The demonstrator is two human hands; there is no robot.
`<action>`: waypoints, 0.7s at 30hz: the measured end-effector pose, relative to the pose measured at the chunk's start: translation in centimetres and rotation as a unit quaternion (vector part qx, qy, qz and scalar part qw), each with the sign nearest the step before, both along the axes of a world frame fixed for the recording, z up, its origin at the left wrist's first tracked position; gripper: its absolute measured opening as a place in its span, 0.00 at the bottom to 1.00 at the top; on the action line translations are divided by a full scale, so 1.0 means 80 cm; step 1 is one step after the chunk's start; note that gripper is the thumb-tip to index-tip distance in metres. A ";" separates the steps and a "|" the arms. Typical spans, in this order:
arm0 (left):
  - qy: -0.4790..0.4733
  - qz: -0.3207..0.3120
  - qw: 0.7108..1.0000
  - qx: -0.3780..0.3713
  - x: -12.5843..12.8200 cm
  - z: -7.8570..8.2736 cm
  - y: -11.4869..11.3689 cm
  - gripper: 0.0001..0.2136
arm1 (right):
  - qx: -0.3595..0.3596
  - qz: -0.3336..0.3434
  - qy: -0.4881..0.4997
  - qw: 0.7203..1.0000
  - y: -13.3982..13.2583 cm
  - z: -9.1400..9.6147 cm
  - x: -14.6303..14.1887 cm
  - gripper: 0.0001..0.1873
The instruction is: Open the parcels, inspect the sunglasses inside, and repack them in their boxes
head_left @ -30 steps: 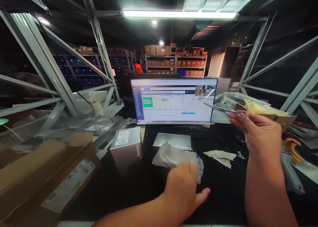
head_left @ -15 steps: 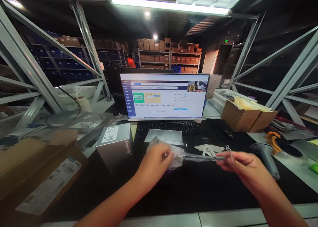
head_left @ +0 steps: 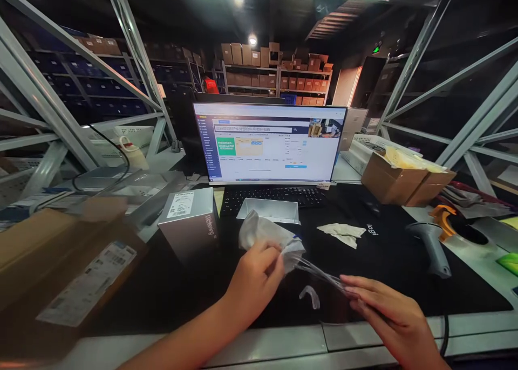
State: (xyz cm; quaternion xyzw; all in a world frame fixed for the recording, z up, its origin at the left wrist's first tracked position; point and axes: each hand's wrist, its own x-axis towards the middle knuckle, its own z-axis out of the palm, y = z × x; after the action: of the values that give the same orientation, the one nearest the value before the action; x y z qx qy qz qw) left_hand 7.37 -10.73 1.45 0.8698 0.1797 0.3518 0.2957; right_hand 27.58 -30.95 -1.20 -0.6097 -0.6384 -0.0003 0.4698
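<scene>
My left hand is closed, pinching the lower edge of a translucent white plastic bag. From the bag's right corner, thin clear strands stretch down to my right hand, whose fingers are pressed together on their end. What the strands belong to, I cannot make out. Between the hands a small curved translucent strip lies on the black mat. Behind the bag sits an open silver box part. A crumpled pale wrapper rests to its right.
A silver-grey carton stands left of the bag, with a brown cardboard box nearer the left edge. Beyond are a keyboard and monitor. At right are a barcode scanner, a tape dispenser and small brown boxes.
My right hand has moved down and nearer, so the strands now slant downward. The small curved strip now shows on the mat. The view has tilted down.
</scene>
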 end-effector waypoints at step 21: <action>-0.005 -0.029 1.000 -0.006 -0.016 -0.007 -0.001 0.11 | 0.050 -0.137 0.050 0.988 0.014 -0.032 -0.037 0.12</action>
State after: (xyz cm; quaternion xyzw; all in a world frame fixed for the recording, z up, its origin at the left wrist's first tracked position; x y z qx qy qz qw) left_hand 6.06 -10.80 0.87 0.8711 0.1545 0.3465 0.3119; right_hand 24.58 -29.80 -3.79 -0.6661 -0.5239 -0.0660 0.5267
